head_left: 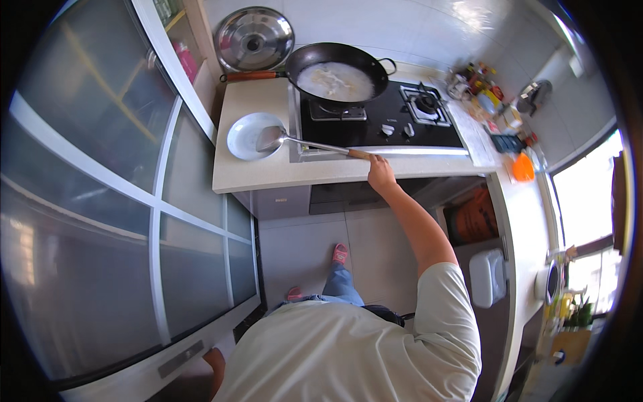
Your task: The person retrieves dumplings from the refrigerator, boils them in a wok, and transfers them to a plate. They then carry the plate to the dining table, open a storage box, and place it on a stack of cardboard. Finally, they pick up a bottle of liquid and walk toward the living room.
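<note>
Left hand (216,362) low by the sliding door; grip cannot be told. White bowl (246,136) on counter (268,175), spatula (295,139) blade resting in it. Wok (337,72) on stove (388,120), holding pale liquid. Right hand (380,171) closed on spatula handle at counter edge.

Spatula (295,139): metal blade, long thin metal shaft, wooden grip at the end. Lies nearly flat, running from upper centre-left of frame toward centre, grip end slightly lower. Blade sits over the plate (251,136), bowl side up. Plate: round, white, shallow, flat on the worktop (268,175) just left of the hob. Grip end is held in the right hand (380,171).
</note>
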`<control>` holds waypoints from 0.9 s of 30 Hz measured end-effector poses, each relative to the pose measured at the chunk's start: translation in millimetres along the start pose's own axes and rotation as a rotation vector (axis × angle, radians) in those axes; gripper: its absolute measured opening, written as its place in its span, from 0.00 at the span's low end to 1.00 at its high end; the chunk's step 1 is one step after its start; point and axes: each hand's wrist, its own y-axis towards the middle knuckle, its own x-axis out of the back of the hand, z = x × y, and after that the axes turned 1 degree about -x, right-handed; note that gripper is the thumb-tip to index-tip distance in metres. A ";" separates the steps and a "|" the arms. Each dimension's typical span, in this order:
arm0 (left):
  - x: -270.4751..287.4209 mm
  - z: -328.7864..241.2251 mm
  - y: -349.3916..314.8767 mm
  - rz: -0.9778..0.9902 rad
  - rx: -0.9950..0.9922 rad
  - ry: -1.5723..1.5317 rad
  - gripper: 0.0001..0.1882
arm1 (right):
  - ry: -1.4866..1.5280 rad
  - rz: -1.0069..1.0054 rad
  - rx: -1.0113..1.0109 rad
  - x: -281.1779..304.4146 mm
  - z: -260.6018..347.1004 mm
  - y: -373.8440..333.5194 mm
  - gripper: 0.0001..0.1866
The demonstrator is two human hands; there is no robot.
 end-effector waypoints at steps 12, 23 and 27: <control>-52.3 -12.7 -111.9 0.271 0.257 0.425 0.22 | -0.020 0.603 0.189 -17.2 -29.9 83.0 0.19; -203.5 -78.2 -107.7 0.828 0.789 0.064 0.18 | 0.656 0.627 -0.104 193.8 -21.4 100.8 0.30; -274.8 -96.6 -64.9 0.987 0.837 -0.065 0.16 | 0.460 0.381 0.079 188.3 -33.8 152.0 0.28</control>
